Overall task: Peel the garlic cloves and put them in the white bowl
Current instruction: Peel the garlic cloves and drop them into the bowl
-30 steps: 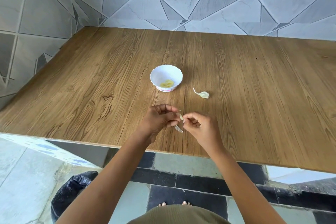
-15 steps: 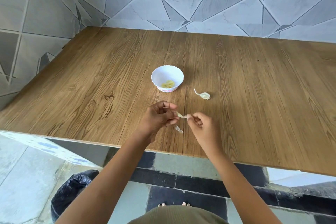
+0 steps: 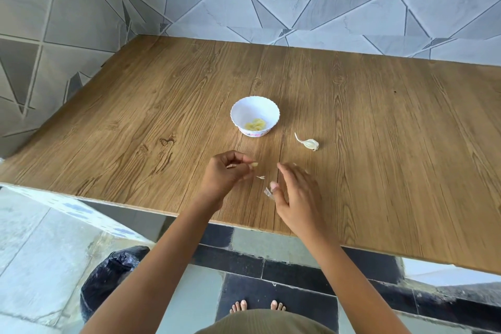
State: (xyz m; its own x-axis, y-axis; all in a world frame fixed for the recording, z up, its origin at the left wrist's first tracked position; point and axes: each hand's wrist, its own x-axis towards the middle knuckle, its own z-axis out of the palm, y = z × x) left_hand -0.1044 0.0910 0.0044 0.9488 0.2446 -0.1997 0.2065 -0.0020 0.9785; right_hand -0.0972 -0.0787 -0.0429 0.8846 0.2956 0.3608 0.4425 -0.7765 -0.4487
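Pinches a peeled garlic clove (image 3: 254, 164) in left hand (image 3: 225, 173), thumb and fingertips curled round it, low over the wooden table (image 3: 379, 130) near its front edge. Holds right hand (image 3: 295, 192) loose, fingers spread, grasping nothing, slightly blurred. Leaves two peel scraps (image 3: 260, 177) on the wood between the hands. Has white bowl (image 3: 252, 108) further back with peeled cloves (image 3: 254, 125) inside. Has unpeeled clove (image 3: 310, 143) lying right of bowl, apart from it.
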